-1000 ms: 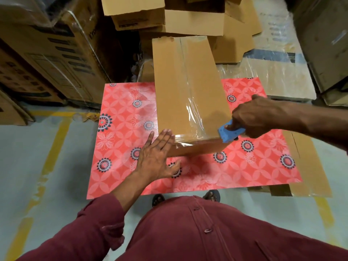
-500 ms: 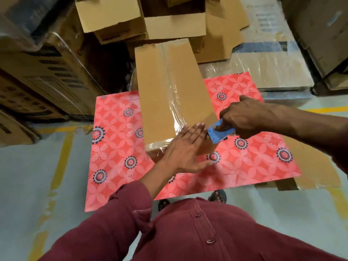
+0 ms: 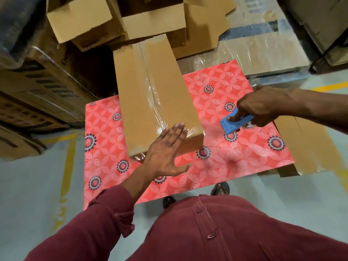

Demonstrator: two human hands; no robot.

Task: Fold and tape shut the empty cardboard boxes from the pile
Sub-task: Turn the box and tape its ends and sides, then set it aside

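A closed brown cardboard box (image 3: pixel 154 95) lies lengthwise on the red flowered table (image 3: pixel 244 159), with clear tape running down its middle seam and over its near end. My left hand (image 3: pixel 165 149) lies flat with straight fingers, pressing the tape down on the box's near end. My right hand (image 3: pixel 261 108) grips a blue tape dispenser (image 3: pixel 233 123) to the right of the box, clear of it and above the table. A pile of open empty boxes (image 3: pixel 150 21) sits behind the taped box.
Large wrapped cartons (image 3: pixel 37 87) stand at the left. A plastic-wrapped flat carton (image 3: pixel 263 53) lies behind the table at the right, and flat cardboard (image 3: pixel 310 144) sticks out under the table's right side. The grey floor has yellow lines (image 3: pixel 66 176).
My left hand slid right along the box's near end and stays flat on the tape. My right hand pulled the blue dispenser away from the box to the right.
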